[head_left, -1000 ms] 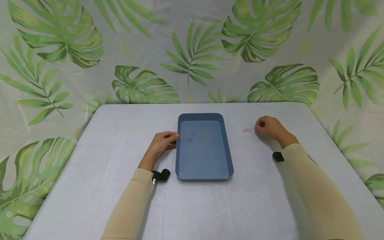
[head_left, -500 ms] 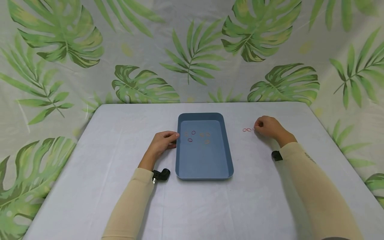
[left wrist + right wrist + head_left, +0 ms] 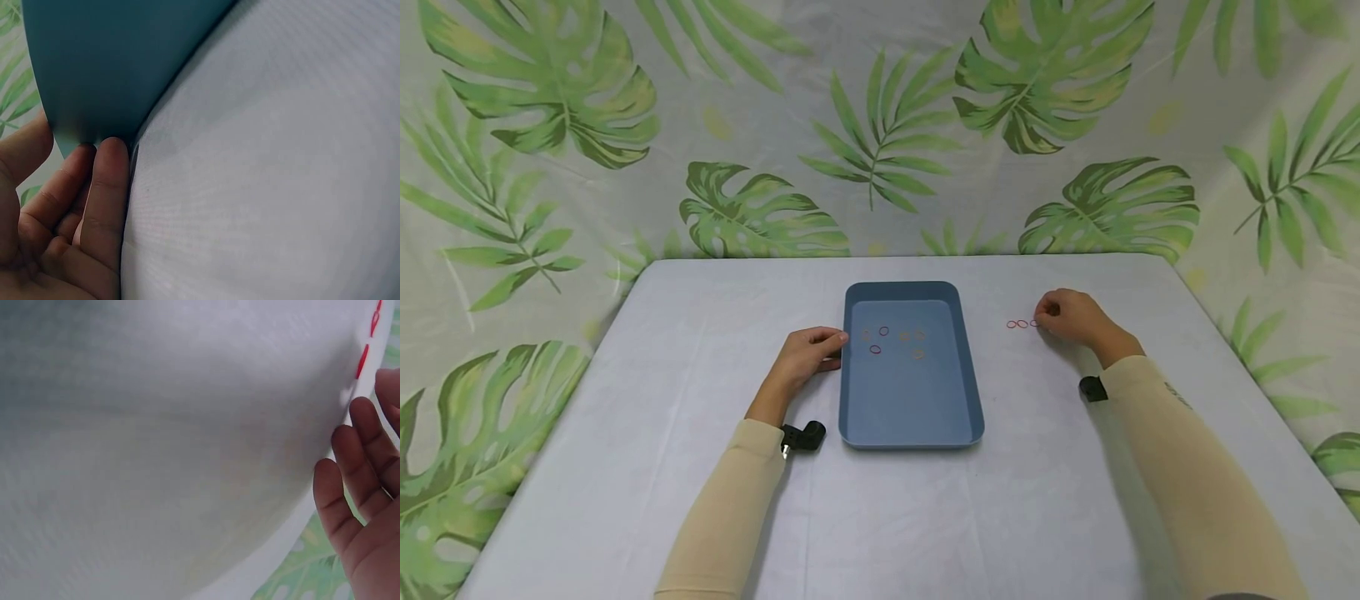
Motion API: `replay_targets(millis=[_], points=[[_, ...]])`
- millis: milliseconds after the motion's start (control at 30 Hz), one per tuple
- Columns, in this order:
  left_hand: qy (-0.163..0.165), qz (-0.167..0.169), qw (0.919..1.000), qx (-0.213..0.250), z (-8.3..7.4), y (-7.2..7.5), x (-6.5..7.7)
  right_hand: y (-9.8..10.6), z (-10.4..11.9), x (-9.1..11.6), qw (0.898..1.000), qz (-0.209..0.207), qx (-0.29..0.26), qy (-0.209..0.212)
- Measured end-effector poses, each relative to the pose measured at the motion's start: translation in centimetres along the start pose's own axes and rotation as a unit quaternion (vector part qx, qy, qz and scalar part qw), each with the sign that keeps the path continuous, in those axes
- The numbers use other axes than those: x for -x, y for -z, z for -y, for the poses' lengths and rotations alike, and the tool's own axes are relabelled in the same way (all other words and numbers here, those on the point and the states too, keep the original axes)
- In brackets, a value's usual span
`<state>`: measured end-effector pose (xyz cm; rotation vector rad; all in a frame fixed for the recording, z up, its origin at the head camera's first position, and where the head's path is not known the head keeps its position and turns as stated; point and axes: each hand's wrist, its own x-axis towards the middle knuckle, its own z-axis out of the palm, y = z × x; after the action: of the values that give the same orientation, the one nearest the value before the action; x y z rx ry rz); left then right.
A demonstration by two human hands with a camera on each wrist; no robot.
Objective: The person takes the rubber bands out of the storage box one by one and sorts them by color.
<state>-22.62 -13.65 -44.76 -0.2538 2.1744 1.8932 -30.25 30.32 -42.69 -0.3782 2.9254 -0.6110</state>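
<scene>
Red rings on tbl L of R hand, nearest at fingertips

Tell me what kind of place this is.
Probably a staged tabletop recording setup: a leaf-print cloth forms the backdrop behind a white-covered table, and a small black device sits at each wrist.

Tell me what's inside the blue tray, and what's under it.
Inside the tray lie two dark red rings and several faint orange rings, too pale to count surely. Anything under the tray is covered by it and cannot be seen.
</scene>
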Motion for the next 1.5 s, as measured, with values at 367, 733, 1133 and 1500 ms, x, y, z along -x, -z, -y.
replay_targets(millis=[367, 733, 1133, 1500], points=[[-0.001, 0.0, 1.0, -0.003, 0.0, 0.0, -0.1, 1.4, 2.0, 0.4, 0.999, -0.015, -0.027, 0.044], [0.001, 0.001, 1.0, -0.002, 0.1, -0.1, -0.3, 2.4, 8.2, 0.2, 0.989, -0.014, -0.049, 0.14], [-0.001, 0.003, 0.9999, -0.01, 0.0, -0.1, -0.3, 1.9, 13.5, -0.4, 0.978, 0.017, -0.058, 0.202], [0.001, -0.001, 0.9998, -0.018, 0.1, 0.0, -0.1, 0.6, 17.9, -1.4, 0.964, 0.029, -0.053, 0.26]])
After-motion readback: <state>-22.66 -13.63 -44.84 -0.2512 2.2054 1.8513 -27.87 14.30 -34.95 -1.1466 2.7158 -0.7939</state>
